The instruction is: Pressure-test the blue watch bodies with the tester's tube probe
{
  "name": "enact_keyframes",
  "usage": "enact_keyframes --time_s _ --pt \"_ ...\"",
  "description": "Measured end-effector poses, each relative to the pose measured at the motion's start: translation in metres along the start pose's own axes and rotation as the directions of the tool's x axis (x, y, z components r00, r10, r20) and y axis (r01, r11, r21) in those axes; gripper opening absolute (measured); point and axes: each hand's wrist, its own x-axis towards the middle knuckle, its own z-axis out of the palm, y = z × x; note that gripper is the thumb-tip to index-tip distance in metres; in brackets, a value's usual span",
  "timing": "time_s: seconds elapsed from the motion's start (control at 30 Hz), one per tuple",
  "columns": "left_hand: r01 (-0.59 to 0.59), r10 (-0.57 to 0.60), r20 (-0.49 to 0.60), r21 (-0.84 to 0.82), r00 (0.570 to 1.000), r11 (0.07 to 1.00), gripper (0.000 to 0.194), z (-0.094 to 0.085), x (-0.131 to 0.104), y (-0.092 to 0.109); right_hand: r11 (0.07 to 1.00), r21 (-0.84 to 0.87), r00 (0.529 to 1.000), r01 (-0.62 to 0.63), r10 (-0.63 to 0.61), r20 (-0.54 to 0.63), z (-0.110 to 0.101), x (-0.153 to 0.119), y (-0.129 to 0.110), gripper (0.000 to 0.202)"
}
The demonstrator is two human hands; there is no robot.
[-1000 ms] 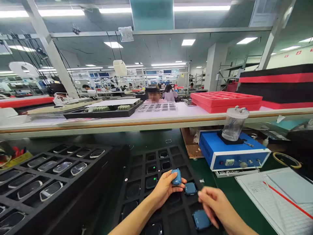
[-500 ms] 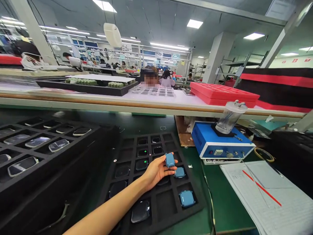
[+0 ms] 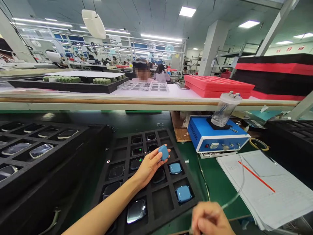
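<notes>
My left hand (image 3: 151, 164) is closed on a blue watch case (image 3: 163, 152), fingers around its edges, above a black foam tray (image 3: 162, 199). Below that hand, a second blue watch case (image 3: 175, 168) and a third blue watch case (image 3: 184, 194) lie in the tray's right column. Dark glass-faced watch pieces fill several other pockets, such as a dark watch piece (image 3: 136, 211) near the front. At the bottom edge, my right hand (image 3: 210, 218) is curled, slightly blurred, around a clear tube (image 3: 241, 186) that runs to the blue machine; its far end is hidden.
A blue machine (image 3: 217, 133) with a clear cylinder (image 3: 225, 109) on top stands at right. Papers (image 3: 269, 192) with a red strip lie before it. A taller stack of black trays (image 3: 61, 160) borders the left. Red foam trays (image 3: 217, 85) sit on the shelf; people work beyond.
My right hand has come into view at the bottom with the tube, which has shifted. My left hand still holds the blue watch case, now turned differently. The camera view has shifted.
</notes>
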Motion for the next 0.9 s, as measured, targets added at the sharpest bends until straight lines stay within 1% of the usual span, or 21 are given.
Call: enact_keyframes --time_s 0.03,0.07,0.1,0.17,0.23,0.3,0.37,0.43,0.53,0.63,0.9 --pt "-0.001 0.001 0.012 0.012 1.0 1.0 0.04 0.0 0.0 0.0 0.998 0.057 0.999 0.024 -0.026 0.034 0.002 0.017 -0.007 0.04" --pt "-0.002 0.001 0.03 0.028 1.0 1.0 0.04 0.0 0.0 -0.001 0.993 0.098 0.996 0.071 -0.075 0.041 0.003 0.033 -0.013 0.034" --pt "-0.002 -0.001 0.048 0.048 0.999 0.999 0.041 0.0 -0.001 -0.001 0.985 0.113 0.991 0.13 -0.133 0.014 0.002 0.049 -0.018 0.029" --pt "0.0 -0.009 0.079 0.106 0.997 0.994 0.043 0.0 -0.001 -0.002 0.962 0.092 0.965 0.257 -0.251 -0.069 -0.002 0.077 -0.023 0.024" --pt "0.004 -0.02 0.095 0.171 0.995 0.985 0.044 0.001 -0.001 -0.002 0.935 0.065 0.931 0.349 -0.337 -0.14 -0.006 0.096 -0.019 0.02" --pt "0.01 -0.034 0.102 0.235 0.994 0.972 0.043 0.001 0.001 -0.002 0.914 0.059 0.904 0.402 -0.386 -0.182 -0.01 0.106 -0.01 0.017" --pt "0.022 -0.055 0.103 0.292 0.993 0.956 0.041 0.0 0.003 -0.003 0.91 0.04 0.897 0.414 -0.4 -0.19 -0.011 0.108 -0.001 0.013" --pt "0.039 -0.079 0.105 0.338 0.991 0.94 0.04 0.0 0.005 -0.004 0.922 -0.004 0.904 0.388 -0.381 -0.192 -0.01 0.107 0.003 0.011" --pt "0.068 -0.119 0.114 0.376 0.986 0.924 0.042 -0.001 0.008 -0.005 0.951 -0.035 0.925 0.309 -0.308 -0.223 -0.009 0.104 -0.001 0.008" --pt "0.095 -0.153 0.121 0.388 0.981 0.917 0.044 -0.001 0.008 -0.005 0.969 -0.028 0.945 0.245 -0.245 -0.218 -0.008 0.104 -0.006 0.008" --pt "0.116 -0.187 0.144 0.396 0.972 0.911 0.045 0.0 0.007 -0.005 0.965 -0.033 0.941 0.262 -0.263 -0.215 -0.007 0.101 -0.008 0.008"
